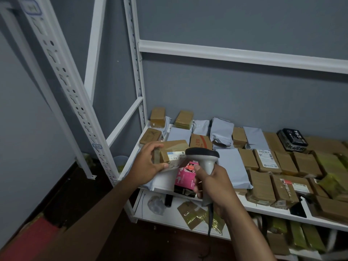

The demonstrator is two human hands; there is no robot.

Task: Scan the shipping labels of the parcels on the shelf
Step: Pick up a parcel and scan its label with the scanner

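My left hand (148,164) grips a small brown cardboard parcel (174,149) lifted above the left end of the white shelf (165,188). A white shipping label (176,155) faces up on the parcel. My right hand (212,185) grips the handle of a grey and black barcode scanner (204,157). The scanner's head sits right beside the label, its cable hanging down below my wrist. Several more brown boxes and grey mailer bags lie flat across the shelf.
A pink and black package (185,176) lies under the scanner. A labelled box (267,158) and a black box (292,139) sit further right. A lower shelf (143,208) holds scraps and more parcels. White perforated uprights (75,102) stand at left, against a grey wall.
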